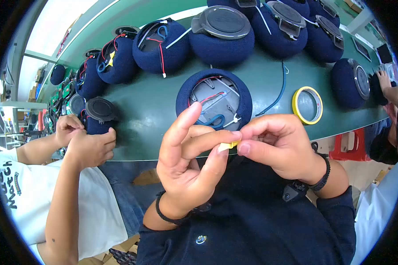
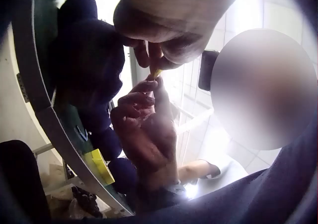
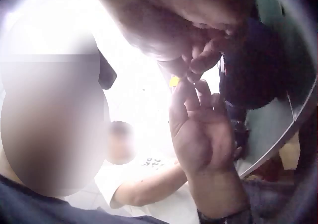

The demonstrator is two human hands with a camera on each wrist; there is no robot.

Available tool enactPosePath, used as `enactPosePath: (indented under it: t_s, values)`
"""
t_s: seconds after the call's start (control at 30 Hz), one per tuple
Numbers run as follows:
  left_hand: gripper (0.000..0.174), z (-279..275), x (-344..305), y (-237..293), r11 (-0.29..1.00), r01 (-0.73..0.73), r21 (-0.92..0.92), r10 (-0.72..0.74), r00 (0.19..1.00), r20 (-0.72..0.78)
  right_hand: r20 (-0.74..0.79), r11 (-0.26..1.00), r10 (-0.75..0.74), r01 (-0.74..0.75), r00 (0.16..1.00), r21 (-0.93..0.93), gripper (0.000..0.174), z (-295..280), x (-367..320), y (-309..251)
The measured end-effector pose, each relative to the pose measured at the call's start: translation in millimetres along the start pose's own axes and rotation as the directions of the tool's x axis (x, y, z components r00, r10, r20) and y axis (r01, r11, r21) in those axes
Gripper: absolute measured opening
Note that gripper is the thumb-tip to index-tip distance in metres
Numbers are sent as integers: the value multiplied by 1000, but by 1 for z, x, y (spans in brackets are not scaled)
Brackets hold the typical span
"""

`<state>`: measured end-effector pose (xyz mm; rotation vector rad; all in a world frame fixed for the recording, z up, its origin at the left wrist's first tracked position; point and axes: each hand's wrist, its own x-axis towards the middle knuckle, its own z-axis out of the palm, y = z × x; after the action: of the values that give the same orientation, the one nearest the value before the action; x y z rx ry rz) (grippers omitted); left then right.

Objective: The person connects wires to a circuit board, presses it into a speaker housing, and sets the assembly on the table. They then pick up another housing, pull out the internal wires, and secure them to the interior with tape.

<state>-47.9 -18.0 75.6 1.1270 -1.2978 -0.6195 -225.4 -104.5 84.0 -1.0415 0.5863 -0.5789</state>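
Note:
In the head view my left hand pinches a small folded piece of yellow tape between thumb and a finger, its index finger raised. My right hand meets it from the other side, thumb and index finger pinching the tape's right end. The tape also shows as a yellow speck between the fingertips in the left wrist view and right wrist view. Just beyond the hands sits a round navy fabric-covered housing, its opening facing up, with red wires, a coiled blue cable and a white cable tie inside.
A roll of yellow tape lies right on the green table, near a loose blue cable. Several navy housings line the back, some with black round bases. At left another person's hands work on a housing; another person's hand is far right.

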Motion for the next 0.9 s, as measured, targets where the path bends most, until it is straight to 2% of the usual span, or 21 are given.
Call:
enactPosePath:
  t_s: [0.1, 0.13, 0.17, 0.23, 0.3, 0.33, 0.37, 0.43, 0.47, 0.53, 0.57, 0.63, 0.67, 0.7, 0.77, 0.8, 0.83, 0.87, 0.9]
  values:
    - [73, 4, -4, 0, 999, -41, 31, 42, 999, -10, -31, 992, -59, 62, 998, 112, 12, -2, 1, 13]
    - [73, 6, -6, -1, 999, -44, 32, 44, 999, -7, 13, 935, -317, 314, 949, -164, 12, -7, 4, 15]
    - [72, 8, -9, -1, 1000, -21, -7, 20, 998, -55, 126, 744, -529, 530, 839, -408, 12, -9, 5, 16]
    - [71, 14, -13, 2, 999, -3, -42, -1, 994, -108, 143, 706, -558, 558, 817, -436, 12, -5, 3, 19]
    - [71, 21, -15, 9, 991, 116, -72, -129, 963, -235, 90, 688, -617, 592, 782, -420, 9, -2, -1, 25]
    - [71, 19, -15, 9, 991, 113, -70, -126, 963, -237, 66, 674, -648, 612, 759, -414, 9, -1, -2, 29]
    - [69, 13, -16, 9, 994, 97, -55, -108, 964, -243, 68, 673, -649, 614, 758, -413, 9, -1, -5, 35]
    - [67, 9, -15, 11, 996, 78, -38, -86, 964, -250, -69, 750, -642, 606, 764, -265, 10, -1, -9, 45]
    - [66, 8, -15, 14, 988, 134, -79, -147, 970, -195, -67, 750, -642, 607, 764, -264, 10, -1, -9, 46]
    - [62, 7, -15, 18, 956, 250, -150, -264, 961, -78, -69, 875, -483, 480, 873, -60, 10, -1, -9, 47]
    - [61, 7, -15, 19, 939, 272, -212, -282, 959, -18, -65, 875, -483, 480, 873, -59, 10, -1, -9, 47]
    - [50, 7, -15, 23, 872, 433, -227, -437, 899, 31, 36, 939, -332, 326, 943, 105, 9, -3, -10, 43]
    - [29, 9, -16, 18, 903, 362, -230, -373, 928, -5, 40, 939, -332, 327, 942, 104, 9, -3, -11, 43]
    - [29, 8, -17, 17, 904, 360, -230, -372, 928, -9, 18, 941, -331, 329, 943, 80, 10, -2, -13, 44]
    - [13, 5, -19, 17, 958, 281, -49, -282, 959, -6, -2, 943, -330, 330, 944, 54, 10, 0, -17, 46]
    - [9, 8, -19, 23, 965, 251, 74, -248, 968, -49, -8, 922, -387, 386, 922, -35, 9, 1, -19, 48]
    - [9, 6, -20, 23, 965, 251, 74, -248, 967, -50, -8, 891, -442, 438, 897, -123, 9, 0, -20, 50]
    - [9, 3, -20, 22, 976, 95, 195, -97, 995, 0, 62, 801, -540, 535, 840, -269, 9, -5, -17, 49]
    - [10, -2, -20, 22, 950, -69, 304, 50, 996, 69, 63, 800, -541, 536, 839, -269, 9, -13, -13, 42]
